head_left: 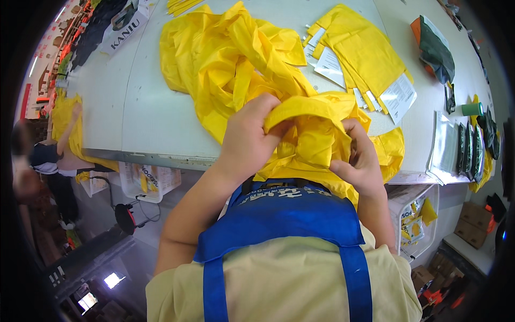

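Note:
A crumpled garment of thin yellow fabric (209, 64), much like a raincoat, spreads across the white table and hangs over its near edge against my blue apron (279, 214). My left hand (251, 134) grips a folded, band-like edge of it, with the fingertips hidden inside the cloth. Opposite, my right hand (363, 158) pinches the other side of the same gathered part, thumb toward me and fingers partly behind the fabric. Between both hands the cloth bulges up in a rounded, hood-like loop. Beyond my right hand lies a stack of folded yellow pieces (359, 48) with white labels (399, 96).
Packed dark green bundles (469, 150), a clear plastic bag (442, 142) and a green roll (472, 109) sit at the table's right. Plastic bins (153, 182) stand below the table edge. At the far left another person (45, 153) handles yellow cloth.

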The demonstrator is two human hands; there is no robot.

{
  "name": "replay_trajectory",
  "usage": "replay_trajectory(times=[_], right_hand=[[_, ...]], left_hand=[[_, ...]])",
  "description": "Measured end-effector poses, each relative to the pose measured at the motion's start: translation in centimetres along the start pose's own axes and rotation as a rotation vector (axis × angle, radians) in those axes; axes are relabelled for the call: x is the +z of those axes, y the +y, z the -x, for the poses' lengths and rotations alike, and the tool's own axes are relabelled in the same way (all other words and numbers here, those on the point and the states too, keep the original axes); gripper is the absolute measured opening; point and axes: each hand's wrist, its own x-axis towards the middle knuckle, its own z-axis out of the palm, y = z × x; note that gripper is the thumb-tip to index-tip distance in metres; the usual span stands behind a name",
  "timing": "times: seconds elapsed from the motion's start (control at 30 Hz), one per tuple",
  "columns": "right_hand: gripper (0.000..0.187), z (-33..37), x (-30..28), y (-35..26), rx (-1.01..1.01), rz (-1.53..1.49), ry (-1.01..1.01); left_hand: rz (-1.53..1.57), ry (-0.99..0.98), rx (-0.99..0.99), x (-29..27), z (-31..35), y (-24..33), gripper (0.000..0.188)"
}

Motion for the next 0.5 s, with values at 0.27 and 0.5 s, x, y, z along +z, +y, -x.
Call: replay_trajectory(times=[0.27,0.5], right_hand=[[0.04,-0.3,-0.4,-0.7,0.163,-0.348,-0.042],[0.03,-0.8,-1.3,-0.7,0.237,-0.165,-0.004]], left_hand=[[0.413,-0.114,-0.109,-0.9,-1.1,1.3,0.018],[0.865,-0.366,-0.356,-0.6,-1.5,1.2,0.007]])
